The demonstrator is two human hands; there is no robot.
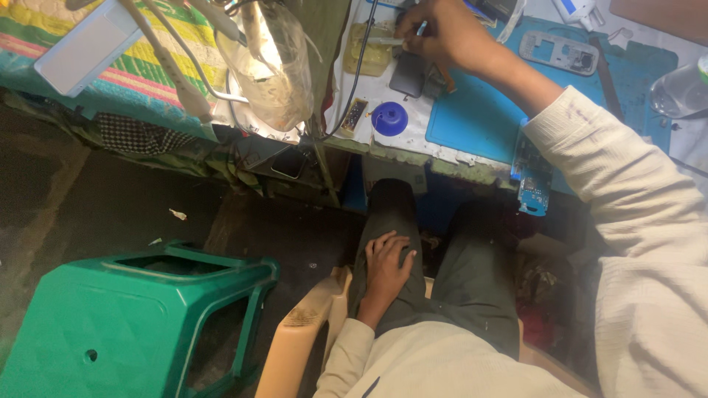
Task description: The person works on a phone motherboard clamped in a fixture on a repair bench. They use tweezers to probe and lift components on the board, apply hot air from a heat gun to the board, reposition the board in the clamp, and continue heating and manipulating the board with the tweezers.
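- Below the counter [398, 151], on the floor at left: green plastic stool [140, 317], clear of both hands.
- On the counter: blue rubber work mat [472, 118].
- Right hand [442, 33], fingers pinched narrow on a thin pale tool [387, 42], over a small dark phone [408, 74] beside the mat.
- Left hand [385, 269] flat on the thigh, fingers loosely spread, holding nothing.

A slim, pale tool [404, 35], perhaps a small brush, lies pinched in the right hand [442, 33] just above a dark, flat phone [408, 74] resting on the bench left of the blue mat [479, 118].
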